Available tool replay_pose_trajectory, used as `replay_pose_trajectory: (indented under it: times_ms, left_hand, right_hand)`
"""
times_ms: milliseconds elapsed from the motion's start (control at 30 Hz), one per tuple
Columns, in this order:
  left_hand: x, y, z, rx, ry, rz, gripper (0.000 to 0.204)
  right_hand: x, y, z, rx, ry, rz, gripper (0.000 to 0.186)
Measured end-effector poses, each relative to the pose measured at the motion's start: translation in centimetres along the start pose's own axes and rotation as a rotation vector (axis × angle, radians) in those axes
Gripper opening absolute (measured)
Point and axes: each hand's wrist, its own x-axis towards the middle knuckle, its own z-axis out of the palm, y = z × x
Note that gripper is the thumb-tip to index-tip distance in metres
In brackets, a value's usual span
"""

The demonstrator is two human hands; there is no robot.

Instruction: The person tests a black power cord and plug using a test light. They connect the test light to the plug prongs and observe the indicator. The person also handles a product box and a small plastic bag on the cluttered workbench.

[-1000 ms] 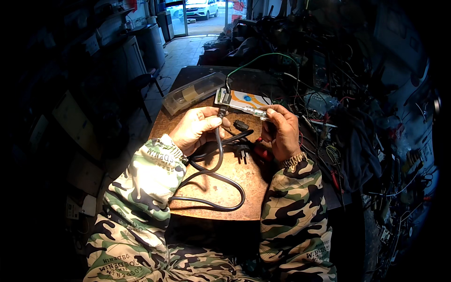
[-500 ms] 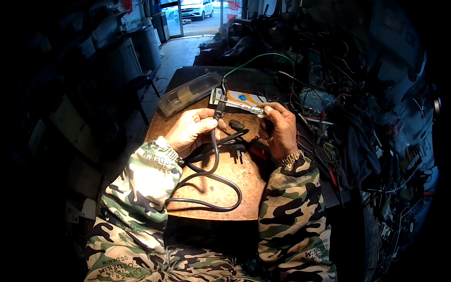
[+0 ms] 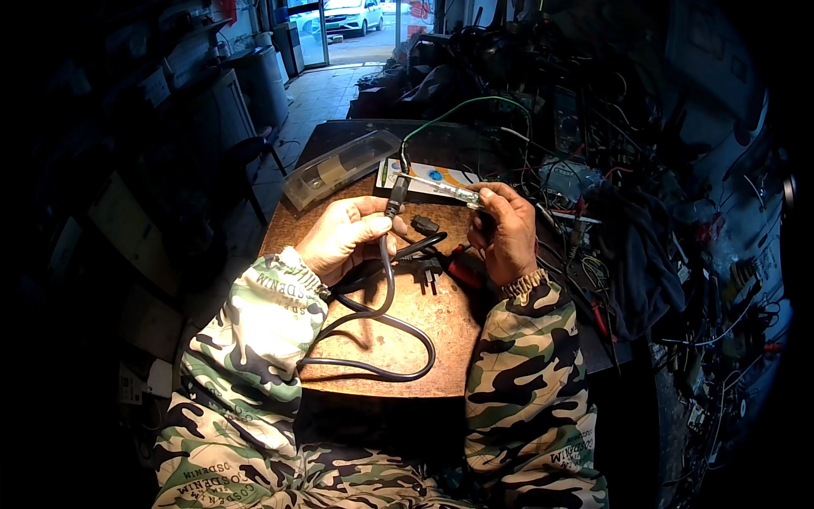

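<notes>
My left hand (image 3: 343, 236) is closed around the black connector (image 3: 396, 197) on the end of a power cord, holding it upright above the table. Wires rise from the connector's top, and a green wire (image 3: 466, 100) arcs away to the right. Pinched in my right hand (image 3: 506, 231) is a tester screwdriver (image 3: 458, 192) with a clear handle. Its thin shaft points left, and the tip is at the connector's upper end; whether it touches metal is too small to tell. Below my hands the black cord (image 3: 431, 348) loops over the wooden table (image 3: 390, 335).
A three-pin plug (image 3: 429, 276), another black connector (image 3: 425, 225) and a red-handled tool (image 3: 465, 270) lie between my hands. Behind them are a white-and-orange box (image 3: 462, 178) and a clear plastic case (image 3: 332, 172). Tangled wires and tools crowd the right side.
The tester screwdriver has tilted slightly, its handle end lower and its tip a little higher at the connector. My left hand has hardly moved.
</notes>
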Motion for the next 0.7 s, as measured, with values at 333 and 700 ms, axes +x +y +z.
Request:
replay_pose_trajectory:
  times_ms: [333, 700]
  left_hand:
    - [-0.1, 0.0, -0.2, -0.007, -0.007, 0.001, 0.036]
    - [0.0, 0.2, 0.0, -0.043, -0.011, 0.006, 0.037]
  right_hand:
    - [0.0, 0.1, 0.1, 0.022, 0.011, 0.011, 0.021]
    - [-0.2, -0.3, 0.3, -0.003, 0.019, -0.002, 0.022]
